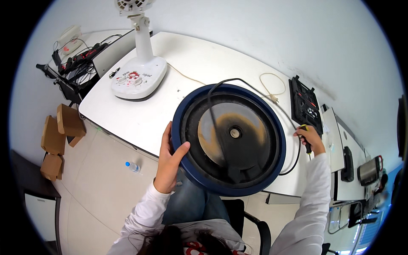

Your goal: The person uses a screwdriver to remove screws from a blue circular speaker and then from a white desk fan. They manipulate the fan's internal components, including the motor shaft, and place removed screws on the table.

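A round electric cooker body [278, 127] with a dark blue rim is tilted toward me at the table's near edge. Inside it is a grey heating plate [208, 127], scorched brown and black, with a small round button in the middle. My left hand [170, 159] holds the cooker's left rim, thumb on top and the other fingers mostly hidden behind. A black power cord [238, 79] loops over the cooker and down its right side. To the right of the cooker, my right hand [312, 139] grips a screwdriver [307, 146] with a black and yellow handle, its shaft pointing down.
A white fan [140, 76] stands on the white table [182, 49] at the left, its pale cord [272, 95] lying behind the cooker. An open black tool case [304, 102] sits at the far right. Cardboard boxes [55, 138] and a water bottle [133, 166] are on the floor.
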{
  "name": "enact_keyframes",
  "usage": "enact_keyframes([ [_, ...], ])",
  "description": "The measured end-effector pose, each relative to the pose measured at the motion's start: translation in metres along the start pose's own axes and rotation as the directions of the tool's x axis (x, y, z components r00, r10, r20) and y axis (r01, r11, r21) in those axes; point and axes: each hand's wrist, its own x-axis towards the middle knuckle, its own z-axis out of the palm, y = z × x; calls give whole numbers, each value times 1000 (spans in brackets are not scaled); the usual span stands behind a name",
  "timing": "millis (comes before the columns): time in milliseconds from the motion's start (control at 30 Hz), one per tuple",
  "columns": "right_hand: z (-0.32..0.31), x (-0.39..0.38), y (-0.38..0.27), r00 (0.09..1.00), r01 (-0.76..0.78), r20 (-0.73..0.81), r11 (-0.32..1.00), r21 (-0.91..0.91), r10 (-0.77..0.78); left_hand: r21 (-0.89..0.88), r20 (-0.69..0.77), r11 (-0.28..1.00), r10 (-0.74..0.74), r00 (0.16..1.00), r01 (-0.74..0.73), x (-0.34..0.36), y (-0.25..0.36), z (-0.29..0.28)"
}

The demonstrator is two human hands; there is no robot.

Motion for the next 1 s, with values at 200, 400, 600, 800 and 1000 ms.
enact_keyframes([
  [200,6,-71,-81,949,304,94,953,-18,-301,-47,-61,999,-6,998,3,-2,-3,1],
  [400,55,-105,-96,914,395,136,758,-519,-383,-53,-48,997,-50,998,47,0,-2,-5],
  [600,75,-90,-73,931,327,125,627,-707,-344,-168,-80,986,-28,996,15,2,-4,1],
  [800,79,-79,-85,989,140,59,703,-698,-139,-175,-88,985,-9,996,-6,6,16,20],
  [1000,89,-74,-75,949,158,-10,505,-849,-314,-184,-83,983,-6,997,-9,15,26,30],
])
